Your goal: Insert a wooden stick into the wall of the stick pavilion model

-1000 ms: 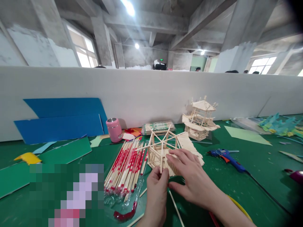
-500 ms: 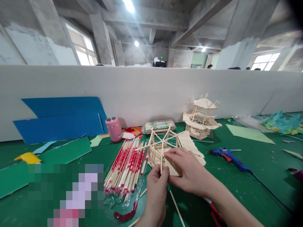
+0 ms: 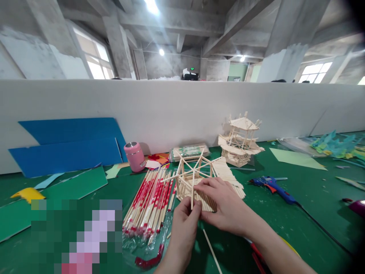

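Observation:
In the middle of the head view stands a wooden stick frame point(image 3: 180, 179), with roof sticks meeting at a central point above a slatted base. My left hand point(image 3: 182, 228) pinches the lower end of a wooden stick point(image 3: 193, 187) between thumb and fingers. That stick slopes from the roof's centre toward me. Curled around the front right of the frame, my right hand point(image 3: 225, 205) has its fingertips against the same stick and its thumb lower down. Its palm side and part of the slatted base are hidden. A loose stick point(image 3: 211, 249) lies just below the hands.
Wrapped chopsticks point(image 3: 149, 201) lie left of the frame. Behind are a pink flask point(image 3: 135, 156), another chopstick pack point(image 3: 189, 152) and a stick pagoda point(image 3: 241, 142). A blue glue gun point(image 3: 273, 185) with its cord lies right. Blue boards point(image 3: 68, 152) lean against the white partition point(image 3: 159, 110).
The view has shifted slightly, so the scene sits a little further left. Both hands keep the same hold on the stick and frame.

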Demonstrator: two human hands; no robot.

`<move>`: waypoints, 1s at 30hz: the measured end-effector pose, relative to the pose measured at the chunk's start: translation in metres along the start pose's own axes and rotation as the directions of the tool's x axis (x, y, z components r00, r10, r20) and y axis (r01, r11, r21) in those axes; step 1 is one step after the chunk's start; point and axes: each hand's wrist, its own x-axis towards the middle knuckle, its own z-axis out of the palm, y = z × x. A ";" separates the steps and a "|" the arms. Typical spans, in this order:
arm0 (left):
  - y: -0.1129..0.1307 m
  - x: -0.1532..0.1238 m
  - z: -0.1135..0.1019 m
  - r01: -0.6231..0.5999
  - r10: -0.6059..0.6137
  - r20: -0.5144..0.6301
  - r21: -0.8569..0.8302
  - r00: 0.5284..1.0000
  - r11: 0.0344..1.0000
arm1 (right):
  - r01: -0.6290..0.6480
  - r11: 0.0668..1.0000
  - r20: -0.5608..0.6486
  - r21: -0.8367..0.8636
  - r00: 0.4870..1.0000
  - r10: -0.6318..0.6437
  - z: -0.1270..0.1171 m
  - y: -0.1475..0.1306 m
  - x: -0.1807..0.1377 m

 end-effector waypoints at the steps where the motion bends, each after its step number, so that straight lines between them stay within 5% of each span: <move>1: 0.000 -0.001 0.000 -0.001 0.001 0.002 0.004 1.000 1.000 | -0.002 1.000 -0.003 -0.002 1.000 0.002 0.000 0.000 0.000; 16: -0.009 -0.005 -0.004 0.240 -0.192 0.159 -0.377 0.968 0.894 | -0.013 1.000 0.004 -0.006 1.000 0.013 -0.001 -0.001 0.000; 30: -0.007 0.010 -0.009 0.268 -0.186 0.232 -0.403 0.955 0.875 | 0.018 1.000 0.052 -0.019 0.998 -0.017 -0.002 0.003 -0.002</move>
